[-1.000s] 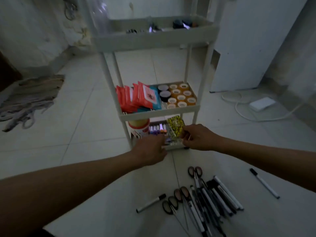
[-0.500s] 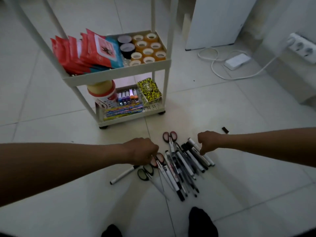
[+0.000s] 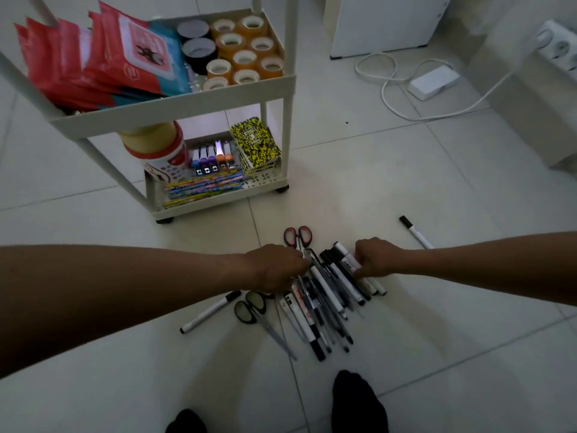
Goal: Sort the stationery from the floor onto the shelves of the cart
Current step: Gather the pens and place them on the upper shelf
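Observation:
A pile of black and white markers and pens (image 3: 324, 304) lies on the tiled floor in front of the white cart (image 3: 175, 107). My left hand (image 3: 278, 270) sits on the pile's left side, its curled fingers pinching pens beside the red-handled scissors (image 3: 298, 235). On the pile's right side my right hand (image 3: 377, 259) curls over the upper ends of the white markers, thumb down on them. Black-handled scissors (image 3: 249, 307) lie at the pile's left. One loose marker (image 3: 209, 312) lies to the left, another loose marker (image 3: 415, 232) behind my right forearm.
The cart's middle shelf holds red wipe packs (image 3: 93, 57) and tape rolls (image 3: 243, 51); its bottom shelf holds a tub, coloured pencils, small markers and a yellow-black notebook (image 3: 254, 142). A white adapter (image 3: 434, 81) with cable lies at the back right. My socked foot (image 3: 359, 398) stands near the pile.
Both hands left the cart's bottom shelf, where the yellow-black notebook now lies, and came down onto the pile of pens and markers. My view tilted down toward the floor.

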`<action>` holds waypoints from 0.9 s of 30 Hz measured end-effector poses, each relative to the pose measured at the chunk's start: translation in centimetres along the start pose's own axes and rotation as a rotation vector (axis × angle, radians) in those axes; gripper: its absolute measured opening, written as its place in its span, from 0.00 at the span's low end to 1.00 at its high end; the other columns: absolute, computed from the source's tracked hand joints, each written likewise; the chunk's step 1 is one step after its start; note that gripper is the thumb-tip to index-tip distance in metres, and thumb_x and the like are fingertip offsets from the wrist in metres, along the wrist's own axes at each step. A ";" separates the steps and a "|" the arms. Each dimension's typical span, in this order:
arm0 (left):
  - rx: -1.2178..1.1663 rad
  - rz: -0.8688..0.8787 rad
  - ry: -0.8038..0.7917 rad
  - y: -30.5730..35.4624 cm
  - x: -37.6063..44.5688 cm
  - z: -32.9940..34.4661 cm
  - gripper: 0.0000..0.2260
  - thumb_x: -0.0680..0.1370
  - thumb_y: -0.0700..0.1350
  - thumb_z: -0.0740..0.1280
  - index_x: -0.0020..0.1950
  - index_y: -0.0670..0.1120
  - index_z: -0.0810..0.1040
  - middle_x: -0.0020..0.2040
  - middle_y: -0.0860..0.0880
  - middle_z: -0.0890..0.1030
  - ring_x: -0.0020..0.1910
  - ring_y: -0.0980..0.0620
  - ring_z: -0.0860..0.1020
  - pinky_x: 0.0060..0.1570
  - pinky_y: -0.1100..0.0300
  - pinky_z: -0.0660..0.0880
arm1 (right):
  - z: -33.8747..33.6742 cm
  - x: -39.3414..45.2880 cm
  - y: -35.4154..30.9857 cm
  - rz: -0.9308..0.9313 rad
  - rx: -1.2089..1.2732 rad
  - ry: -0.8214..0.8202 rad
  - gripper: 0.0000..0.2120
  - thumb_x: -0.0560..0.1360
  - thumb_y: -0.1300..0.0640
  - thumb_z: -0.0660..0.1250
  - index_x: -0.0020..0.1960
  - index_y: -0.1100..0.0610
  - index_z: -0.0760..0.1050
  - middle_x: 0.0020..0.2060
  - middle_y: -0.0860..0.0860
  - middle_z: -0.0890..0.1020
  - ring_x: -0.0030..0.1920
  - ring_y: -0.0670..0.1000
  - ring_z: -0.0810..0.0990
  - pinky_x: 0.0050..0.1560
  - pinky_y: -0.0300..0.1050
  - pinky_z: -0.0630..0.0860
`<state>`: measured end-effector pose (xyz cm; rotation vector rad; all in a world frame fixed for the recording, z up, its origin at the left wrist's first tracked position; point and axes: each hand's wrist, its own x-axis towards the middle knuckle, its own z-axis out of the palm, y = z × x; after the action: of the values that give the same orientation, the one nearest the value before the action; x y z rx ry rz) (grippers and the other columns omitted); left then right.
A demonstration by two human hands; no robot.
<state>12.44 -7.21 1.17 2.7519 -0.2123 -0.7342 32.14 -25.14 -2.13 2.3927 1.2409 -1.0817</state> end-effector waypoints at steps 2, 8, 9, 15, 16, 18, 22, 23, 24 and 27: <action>-0.061 -0.002 0.065 0.0 0.4 0.6 0.13 0.79 0.41 0.62 0.64 0.43 0.74 0.60 0.43 0.76 0.56 0.43 0.76 0.44 0.57 0.66 | 0.0 0.3 0.3 0.004 0.033 -0.034 0.18 0.71 0.46 0.75 0.34 0.56 0.71 0.30 0.50 0.74 0.32 0.49 0.73 0.33 0.42 0.67; -0.450 -0.158 0.247 -0.1 0.9 1.8 0.07 0.79 0.45 0.67 0.56 0.46 0.79 0.50 0.51 0.81 0.48 0.51 0.80 0.47 0.56 0.77 | -0.3 -0.3 1.2 0.011 0.368 -0.038 0.14 0.69 0.52 0.79 0.35 0.58 0.77 0.26 0.49 0.81 0.26 0.45 0.79 0.29 0.35 0.73; -0.561 -0.227 0.250 0.0 0.8 1.6 0.07 0.79 0.46 0.68 0.55 0.47 0.80 0.49 0.53 0.82 0.48 0.53 0.81 0.46 0.61 0.77 | -0.5 -0.5 0.9 0.004 0.460 -0.017 0.13 0.69 0.54 0.79 0.37 0.59 0.79 0.28 0.51 0.82 0.29 0.46 0.80 0.30 0.36 0.74; -1.427 -0.470 0.256 2.2 0.6 -0.3 0.18 0.83 0.56 0.62 0.61 0.43 0.79 0.54 0.45 0.84 0.52 0.50 0.84 0.55 0.56 0.81 | -3.8 -2.5 -4.7 -0.179 0.937 -0.109 0.08 0.74 0.61 0.73 0.50 0.65 0.83 0.42 0.60 0.85 0.40 0.51 0.82 0.41 0.40 0.79; -1.504 -0.466 0.282 2.7 0.6 -0.4 0.19 0.83 0.56 0.61 0.63 0.43 0.78 0.52 0.45 0.85 0.50 0.49 0.84 0.54 0.55 0.81 | -4.3 -2.8 -5.7 -0.214 0.980 -0.154 0.08 0.76 0.62 0.71 0.52 0.65 0.82 0.43 0.61 0.85 0.41 0.51 0.83 0.43 0.40 0.80; -1.596 -0.473 0.376 3.3 0.4 -0.5 0.18 0.84 0.54 0.59 0.63 0.42 0.76 0.47 0.44 0.85 0.44 0.48 0.85 0.49 0.54 0.83 | -5.1 -2.9 -6.9 -0.250 1.024 -0.219 0.09 0.78 0.64 0.67 0.56 0.66 0.81 0.43 0.59 0.85 0.41 0.50 0.84 0.43 0.39 0.80; -1.567 -0.497 0.440 2.7 -0.5 -0.7 0.13 0.84 0.47 0.61 0.56 0.38 0.77 0.47 0.39 0.84 0.43 0.42 0.85 0.45 0.50 0.84 | -5.2 -1.8 -6.2 -0.195 0.892 -0.147 0.09 0.78 0.60 0.69 0.54 0.64 0.82 0.45 0.59 0.86 0.43 0.53 0.84 0.44 0.42 0.81; -1.507 -0.523 0.414 2.2 -0.9 -0.5 0.12 0.84 0.46 0.62 0.54 0.37 0.77 0.47 0.40 0.84 0.42 0.43 0.85 0.44 0.49 0.83 | -4.8 -1.4 -5.5 -0.161 0.786 -0.101 0.09 0.78 0.59 0.70 0.53 0.64 0.82 0.46 0.60 0.86 0.43 0.54 0.85 0.44 0.42 0.82; -1.441 -0.563 0.386 1.5 -1.4 -0.2 0.11 0.83 0.45 0.64 0.54 0.37 0.78 0.46 0.41 0.85 0.41 0.42 0.85 0.43 0.48 0.82 | -4.4 -1.1 -4.8 -0.123 0.681 -0.059 0.08 0.77 0.60 0.71 0.52 0.64 0.82 0.46 0.60 0.86 0.44 0.55 0.85 0.42 0.41 0.82; -1.338 -0.738 0.315 0.0 -2.2 1.8 0.11 0.82 0.43 0.65 0.55 0.35 0.78 0.42 0.42 0.85 0.33 0.46 0.82 0.33 0.55 0.79 | -2.9 -0.8 -3.4 -0.026 0.524 -0.009 0.06 0.74 0.62 0.74 0.48 0.65 0.83 0.41 0.59 0.86 0.41 0.55 0.87 0.38 0.41 0.82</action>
<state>9.62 -7.11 0.69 1.5117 1.0165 -0.3178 30.66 -22.07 0.84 2.7338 1.0892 -1.5863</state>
